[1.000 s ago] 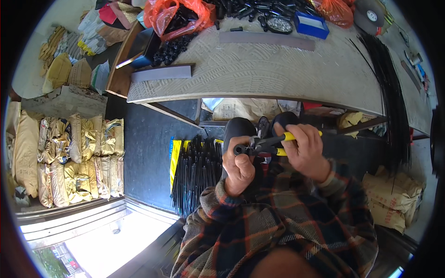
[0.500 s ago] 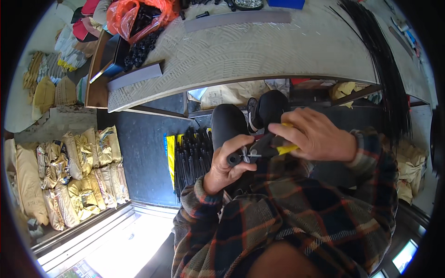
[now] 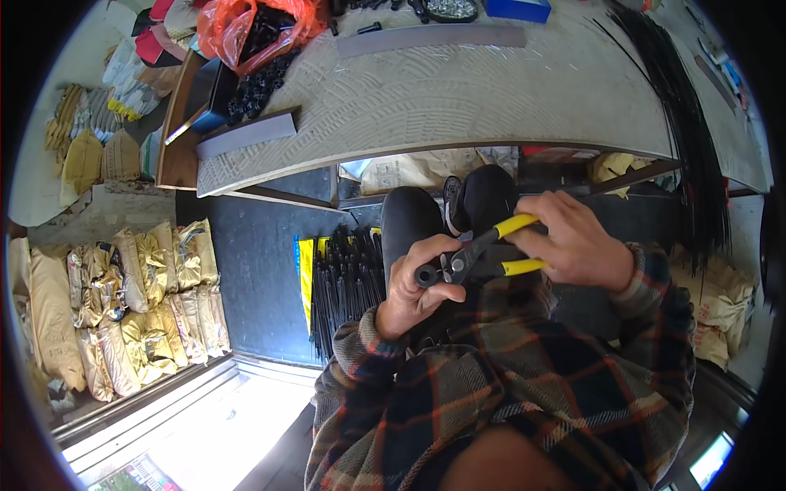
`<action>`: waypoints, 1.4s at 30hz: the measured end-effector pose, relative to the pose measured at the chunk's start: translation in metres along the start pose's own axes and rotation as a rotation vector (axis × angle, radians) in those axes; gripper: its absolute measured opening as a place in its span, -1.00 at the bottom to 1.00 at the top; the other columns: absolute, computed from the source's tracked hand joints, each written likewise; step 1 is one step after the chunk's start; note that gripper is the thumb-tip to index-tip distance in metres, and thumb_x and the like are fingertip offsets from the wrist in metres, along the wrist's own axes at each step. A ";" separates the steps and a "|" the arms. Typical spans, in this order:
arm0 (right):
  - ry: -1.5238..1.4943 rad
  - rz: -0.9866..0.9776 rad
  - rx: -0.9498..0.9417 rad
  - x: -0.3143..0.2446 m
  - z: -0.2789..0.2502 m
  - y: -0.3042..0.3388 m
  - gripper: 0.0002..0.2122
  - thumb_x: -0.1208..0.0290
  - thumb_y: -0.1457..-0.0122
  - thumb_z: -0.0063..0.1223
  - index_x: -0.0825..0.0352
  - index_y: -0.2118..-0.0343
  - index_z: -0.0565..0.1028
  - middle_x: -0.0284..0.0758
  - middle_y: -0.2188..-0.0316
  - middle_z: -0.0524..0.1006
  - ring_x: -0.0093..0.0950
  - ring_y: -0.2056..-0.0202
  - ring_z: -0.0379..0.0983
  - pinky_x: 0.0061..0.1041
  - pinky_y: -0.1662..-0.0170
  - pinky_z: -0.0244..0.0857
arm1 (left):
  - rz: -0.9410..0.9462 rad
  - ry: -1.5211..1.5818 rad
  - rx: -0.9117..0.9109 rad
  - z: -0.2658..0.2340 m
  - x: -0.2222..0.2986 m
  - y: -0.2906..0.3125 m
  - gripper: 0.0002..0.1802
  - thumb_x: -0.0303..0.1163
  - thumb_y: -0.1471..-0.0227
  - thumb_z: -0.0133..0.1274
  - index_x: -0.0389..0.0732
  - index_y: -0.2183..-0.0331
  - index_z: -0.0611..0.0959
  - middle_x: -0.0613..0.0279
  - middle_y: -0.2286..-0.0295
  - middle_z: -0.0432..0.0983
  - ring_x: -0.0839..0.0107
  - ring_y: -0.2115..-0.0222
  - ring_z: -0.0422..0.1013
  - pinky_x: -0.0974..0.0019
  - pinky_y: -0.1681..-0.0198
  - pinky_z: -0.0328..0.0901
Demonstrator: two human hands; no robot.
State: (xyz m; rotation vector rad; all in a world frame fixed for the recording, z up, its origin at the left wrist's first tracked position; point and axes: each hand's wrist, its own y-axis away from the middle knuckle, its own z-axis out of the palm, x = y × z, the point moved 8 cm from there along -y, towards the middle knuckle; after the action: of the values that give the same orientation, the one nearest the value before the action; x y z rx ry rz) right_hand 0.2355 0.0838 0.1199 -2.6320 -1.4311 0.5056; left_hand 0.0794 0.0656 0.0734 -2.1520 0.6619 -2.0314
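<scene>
My left hand (image 3: 404, 296) is closed around a small black cylindrical fitting (image 3: 426, 277) with a hole in its end, held in front of my knees. Pliers with yellow handles (image 3: 516, 222) reach from the right, and their metal jaws (image 3: 452, 263) are right beside the fitting, between my left thumb and fingers. The handles are spread apart. My right hand (image 3: 577, 245) grips the pliers, its fingers on the upper handle and around toward the lower one. Whether the jaws touch the fitting I cannot tell.
A pale workbench (image 3: 475, 98) stands ahead, bearing a red plastic bag (image 3: 214, 37) of black parts, a metal strip (image 3: 430, 39) and a blue box (image 3: 517, 10). Long black strands (image 3: 684, 123) hang over its right side. More black strands (image 3: 348, 274) lie at left, near wrapped packages (image 3: 57, 319).
The plier handles have spread from close together to wide apart. The right hand's fingers have opened with them. The view has shifted slightly; the left hand keeps hold of the fitting.
</scene>
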 end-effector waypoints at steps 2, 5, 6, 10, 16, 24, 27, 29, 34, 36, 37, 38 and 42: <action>0.042 0.024 0.015 0.004 -0.002 -0.009 -0.66 0.52 0.18 0.09 0.34 0.22 0.47 -0.24 0.26 0.31 -0.34 0.25 0.31 -0.41 0.20 0.22 | -0.072 0.020 0.033 0.001 -0.004 0.000 -0.38 0.06 0.13 0.08 -0.29 0.19 0.45 0.21 0.31 0.37 0.47 0.36 0.30 0.46 0.29 0.19; 0.122 -0.026 0.114 -0.002 -0.019 -0.022 -0.71 0.54 0.23 0.07 0.35 0.32 0.51 -0.24 0.28 0.32 -0.33 0.30 0.31 -0.39 0.26 0.21 | -0.090 -0.002 0.091 -0.005 -0.001 -0.001 -0.36 0.09 0.11 0.04 -0.30 0.21 0.44 0.22 0.28 0.34 0.53 0.40 0.25 0.49 0.30 0.16; 0.124 -0.031 0.116 0.000 -0.014 -0.022 -0.71 0.54 0.23 0.07 0.35 0.32 0.51 -0.24 0.28 0.32 -0.33 0.30 0.31 -0.39 0.26 0.21 | -0.086 -0.005 0.094 -0.007 -0.002 -0.001 -0.36 0.09 0.11 0.04 -0.30 0.21 0.44 0.22 0.28 0.34 0.53 0.40 0.25 0.49 0.30 0.16; 0.006 -0.005 0.156 0.002 0.020 -0.015 -0.78 0.48 0.22 0.15 0.33 0.41 0.52 -0.24 0.32 0.37 -0.33 0.38 0.35 -0.40 0.33 0.24 | -0.134 0.001 0.226 -0.010 -0.011 0.003 -0.25 0.24 0.03 -0.23 -0.37 0.24 0.44 0.20 0.32 0.35 0.53 0.41 0.27 0.48 0.32 0.18; -0.122 -0.007 0.161 0.005 0.012 -0.006 -0.76 0.44 0.21 0.17 0.33 0.39 0.52 -0.26 0.33 0.41 -0.34 0.34 0.41 -0.44 0.33 0.30 | -0.115 -0.175 0.402 -0.016 -0.002 0.001 -0.06 0.36 0.03 -0.56 -0.39 0.35 0.52 0.18 0.45 0.40 0.53 0.49 0.30 0.50 0.39 0.20; -1.931 0.398 -0.864 -0.018 0.080 0.029 -0.67 0.14 -0.13 -0.04 0.39 0.40 0.45 -0.17 0.35 0.47 -0.42 0.39 0.47 -0.49 0.33 0.35 | -0.175 -0.038 0.158 -0.013 -0.013 -0.019 0.00 0.41 0.07 -0.58 -0.37 0.42 0.59 0.16 0.48 0.50 0.48 0.49 0.39 0.47 0.39 0.25; -2.126 0.301 -0.720 -0.047 0.108 0.030 -0.60 0.03 -0.11 -0.08 0.38 0.42 0.45 -0.13 0.38 0.46 -0.35 0.43 0.46 -0.47 0.34 0.34 | -0.170 0.078 0.093 -0.008 -0.017 -0.027 0.00 0.40 0.06 -0.58 -0.39 0.43 0.59 0.16 0.51 0.48 0.48 0.53 0.37 0.46 0.42 0.24; -2.308 0.215 -0.500 -0.061 0.114 0.012 -0.57 -0.02 -0.10 -0.09 0.37 0.44 0.45 -0.14 0.45 0.43 -0.39 0.50 0.41 -0.50 0.38 0.31 | -0.194 0.110 0.089 -0.017 -0.016 -0.024 -0.01 0.38 0.04 -0.59 -0.40 0.46 0.58 0.18 0.56 0.46 0.47 0.57 0.35 0.47 0.47 0.21; -2.224 0.253 -0.375 -0.069 0.126 -0.007 -0.55 -0.04 -0.10 -0.11 0.34 0.58 0.38 -0.19 0.56 0.40 -0.48 0.59 0.32 -0.54 0.48 0.26 | -0.191 0.151 0.186 -0.026 -0.030 -0.026 -0.05 0.34 0.00 -0.61 -0.38 0.51 0.55 0.20 0.65 0.40 0.50 0.65 0.30 0.48 0.55 0.16; -2.188 0.284 -0.355 -0.063 0.125 -0.010 -0.55 -0.05 -0.10 -0.12 0.33 0.63 0.34 -0.19 0.59 0.39 -0.50 0.61 0.31 -0.56 0.52 0.24 | -0.177 0.135 0.199 -0.025 -0.032 -0.030 -0.06 0.33 -0.01 -0.61 -0.38 0.52 0.54 0.21 0.68 0.38 0.51 0.67 0.28 0.48 0.57 0.15; -2.153 0.319 -0.233 -0.052 0.120 -0.013 -0.55 -0.03 -0.11 -0.13 0.32 0.65 0.31 -0.19 0.61 0.39 -0.49 0.62 0.30 -0.56 0.53 0.23 | -0.208 0.070 0.315 -0.031 -0.035 -0.029 -0.08 0.31 -0.02 -0.60 -0.38 0.50 0.53 0.24 0.70 0.35 0.52 0.69 0.25 0.47 0.59 0.14; -2.112 0.354 -0.109 -0.040 0.114 -0.016 -0.55 0.00 -0.13 -0.14 0.32 0.67 0.29 -0.18 0.62 0.38 -0.49 0.64 0.29 -0.56 0.55 0.22 | -0.237 0.008 0.430 -0.036 -0.038 -0.027 -0.10 0.30 -0.04 -0.58 -0.37 0.48 0.53 0.26 0.72 0.31 0.53 0.71 0.21 0.47 0.62 0.12; -0.941 0.489 0.432 0.077 0.043 -0.049 -0.80 0.37 -0.13 -0.08 0.41 0.37 0.50 -0.29 0.32 0.43 -0.60 0.40 0.35 -0.65 0.32 0.25 | -0.186 0.125 0.538 -0.041 -0.058 -0.014 -0.25 0.19 -0.10 -0.49 -0.35 0.39 0.48 0.32 0.73 0.23 0.55 0.72 0.13 0.48 0.64 0.07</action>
State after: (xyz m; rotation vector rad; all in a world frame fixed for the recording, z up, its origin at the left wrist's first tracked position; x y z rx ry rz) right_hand 0.2212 0.1719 0.0734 -2.4034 -0.5897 2.0240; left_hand 0.0422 0.1088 0.0286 -1.8315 -0.0860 -2.1277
